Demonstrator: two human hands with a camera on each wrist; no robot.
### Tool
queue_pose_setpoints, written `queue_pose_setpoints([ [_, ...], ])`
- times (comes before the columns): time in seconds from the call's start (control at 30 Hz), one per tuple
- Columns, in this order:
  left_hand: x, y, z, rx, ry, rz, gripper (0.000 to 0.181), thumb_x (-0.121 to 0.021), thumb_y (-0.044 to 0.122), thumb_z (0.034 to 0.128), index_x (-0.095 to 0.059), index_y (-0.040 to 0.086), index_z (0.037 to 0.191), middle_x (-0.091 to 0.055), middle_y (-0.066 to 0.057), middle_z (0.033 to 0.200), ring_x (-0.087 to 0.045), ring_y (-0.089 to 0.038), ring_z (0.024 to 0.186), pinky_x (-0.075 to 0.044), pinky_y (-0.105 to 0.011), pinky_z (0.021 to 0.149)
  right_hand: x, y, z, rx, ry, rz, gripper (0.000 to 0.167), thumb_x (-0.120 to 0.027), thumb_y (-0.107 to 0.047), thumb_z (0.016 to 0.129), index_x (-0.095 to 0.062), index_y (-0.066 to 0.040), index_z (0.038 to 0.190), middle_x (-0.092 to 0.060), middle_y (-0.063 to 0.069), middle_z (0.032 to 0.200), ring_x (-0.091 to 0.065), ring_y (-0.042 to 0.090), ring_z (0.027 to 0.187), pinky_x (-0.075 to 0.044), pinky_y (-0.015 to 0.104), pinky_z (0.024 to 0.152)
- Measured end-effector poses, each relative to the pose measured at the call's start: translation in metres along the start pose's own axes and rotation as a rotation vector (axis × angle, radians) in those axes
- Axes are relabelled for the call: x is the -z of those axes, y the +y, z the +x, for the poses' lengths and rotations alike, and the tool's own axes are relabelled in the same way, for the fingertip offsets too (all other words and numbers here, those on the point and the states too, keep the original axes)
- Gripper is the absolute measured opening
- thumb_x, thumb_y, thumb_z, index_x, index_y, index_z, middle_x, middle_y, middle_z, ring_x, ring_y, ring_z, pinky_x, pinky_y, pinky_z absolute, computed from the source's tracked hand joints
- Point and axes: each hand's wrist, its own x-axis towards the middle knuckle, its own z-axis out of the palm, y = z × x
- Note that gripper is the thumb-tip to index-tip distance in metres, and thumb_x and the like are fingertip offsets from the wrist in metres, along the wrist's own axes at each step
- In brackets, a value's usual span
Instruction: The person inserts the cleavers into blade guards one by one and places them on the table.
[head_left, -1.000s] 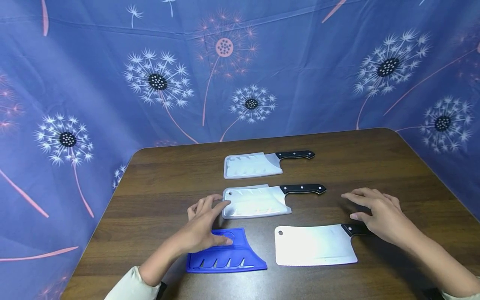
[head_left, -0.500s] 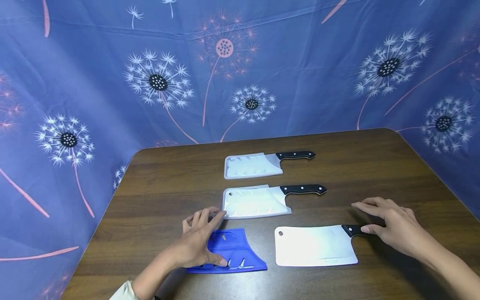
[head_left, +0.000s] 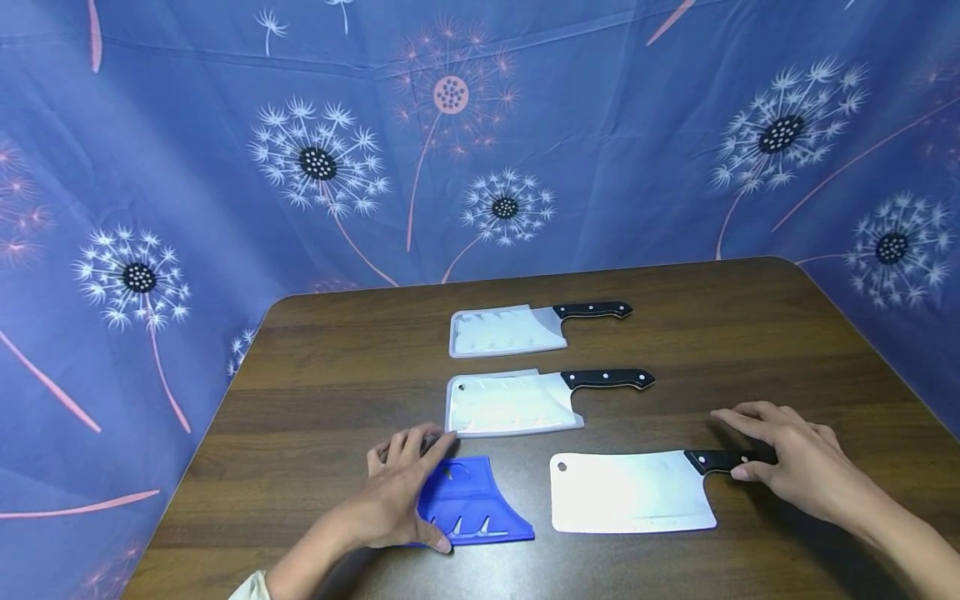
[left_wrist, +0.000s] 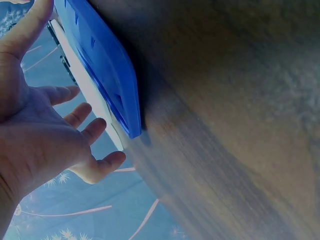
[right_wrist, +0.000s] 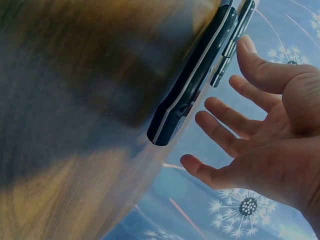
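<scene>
A blue plastic blade cover (head_left: pixel 468 504) with a row of slots lies flat on the table at front left. My left hand (head_left: pixel 397 492) hovers over its left part, thumb by the near edge and fingers by the far edge; in the left wrist view the fingers are spread around the blue cover (left_wrist: pixel 112 70) without gripping it. To its right lies a bare cleaver (head_left: pixel 630 492), broad blade leftward and black handle (right_wrist: pixel 192 75) rightward. Over that handle my right hand (head_left: pixel 795 458) stands with its fingers spread, and the right wrist view shows them apart from it.
Two more cleavers lie farther back in whitish covers, one in the middle cover (head_left: pixel 513 404) and one in the far cover (head_left: pixel 506 332), handles pointing right. The wooden table (head_left: pixel 337 350) ends at a blue dandelion-print cloth (head_left: pixel 600 150) behind it.
My left hand has come nearer and lower over the blue cover, its thumb moving to the near edge. The right hand has shifted right and down over the cleaver's handle.
</scene>
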Motion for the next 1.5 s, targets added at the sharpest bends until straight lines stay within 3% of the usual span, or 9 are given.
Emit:
queue_pose_setpoints([
  [0.53, -0.0055, 0.0042, -0.0003, 0.014, -0.011, -0.005, 0.12, -0.089, 0.048, 0.05, -0.032, 0.013, 0.15, -0.03, -0.014, 0.146, -0.031, -0.033, 0.128, -0.028, -0.061, 0.092, -0.0066, -0.0043, -0.003, 0.012, 0.0, -0.025, 0.068, -0.081, -0.011, 0.07, -0.056, -0.008, 0.134, -0.053, 0.023, 0.123, -0.044, 0.047, 0.112, -0.025, 0.068, 0.079],
  [0.83, -0.0066, 0.0054, -0.0027, -0.009, -0.027, -0.037, 0.121, -0.09, 0.046, 0.0502, -0.031, 0.012, 0.15, -0.03, -0.013, 0.146, -0.031, -0.032, 0.127, -0.027, -0.058, 0.089, -0.01, -0.0046, -0.0044, 0.015, 0.005, -0.037, 0.067, -0.081, -0.01, 0.069, -0.058, -0.009, 0.132, -0.054, 0.021, 0.12, -0.046, 0.046, 0.11, -0.026, 0.066, 0.079],
  [1.2, -0.0057, 0.0066, -0.0019, 0.004, -0.067, -0.054, 0.125, -0.09, 0.045, 0.0483, -0.028, 0.012, 0.152, -0.026, -0.013, 0.149, -0.028, -0.032, 0.129, -0.023, -0.064, 0.093, -0.008, -0.0064, -0.0025, 0.012, 0.009, -0.051, 0.067, -0.081, -0.01, 0.069, -0.058, -0.009, 0.132, -0.055, 0.02, 0.118, -0.047, 0.045, 0.109, -0.027, 0.063, 0.079],
  [1.5, -0.0059, 0.0061, -0.0039, -0.007, -0.056, -0.047, 0.127, -0.091, 0.042, 0.0467, -0.028, 0.01, 0.151, -0.027, -0.014, 0.148, -0.03, -0.033, 0.128, -0.022, -0.066, 0.093, -0.0083, -0.0065, -0.0036, 0.024, 0.022, -0.055, 0.069, -0.082, -0.01, 0.069, -0.058, -0.011, 0.133, -0.055, 0.02, 0.118, -0.048, 0.044, 0.107, -0.028, 0.063, 0.078],
])
